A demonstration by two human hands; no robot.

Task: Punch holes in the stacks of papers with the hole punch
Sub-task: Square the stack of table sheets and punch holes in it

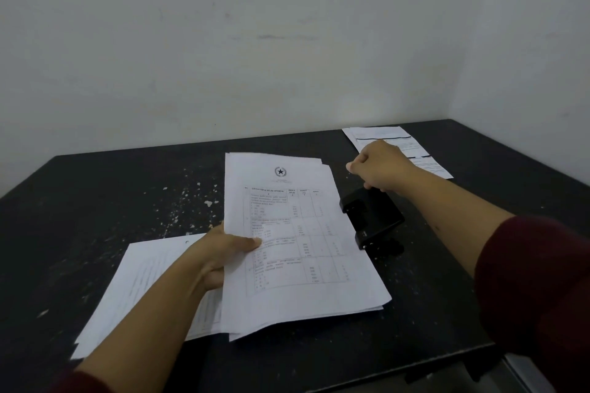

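A stack of printed papers (pixel 297 233) with a table and a star emblem on its top sheet lies tilted across the middle of the black table (pixel 127 188). My left hand (pixel 220 252) grips the stack's left edge, thumb on top and fingers underneath. The black hole punch (pixel 372 220) sits at the stack's right edge, which lies against its mouth. My right hand (pixel 380 166) is curled at the punch's far end, where its lower fingers and thumb pinch the far corner.
A second paper stack (pixel 143 284) with a punched hole near its top edge lies at the front left, partly under the held stack. A third stack (pixel 402 143) lies at the back right, behind my right hand. White walls close the back and right sides.
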